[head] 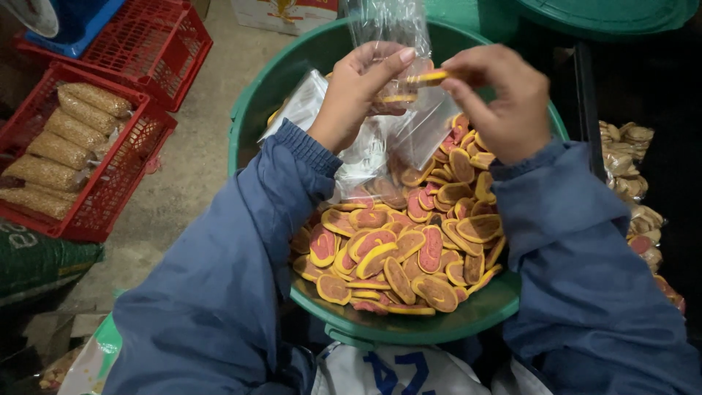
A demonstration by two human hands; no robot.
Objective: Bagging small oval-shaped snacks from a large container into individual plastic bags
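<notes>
Clear plastic bag [398, 44], held upright above the green basin; long clear packets of tan snacks [62, 143] lying in the red crate (left); white carton [285, 13] at top edge; filled clear packets [632, 183], right.

Tub [256, 95]: green, plain.
Biscuits [398, 249]: yellow-orange rims, pink-red centres with a darker swirl.
Biscuit [428, 76] between the fingers: yellow edge.
Bag [391, 33]: clear, colourless plastic.
Spare bags [307, 102]: clear with a whitish sheen.
Sleeves [234, 278]: slate blue, plain.
Crates [110, 190]: red, open lattice pattern.
Packets [66, 150] in the crate: pale tan, grainy.
Floor [197, 146]: grey-beige, dull.
Lid [607, 14]: green.
Sack [395, 369]: white with blue markings.
</notes>
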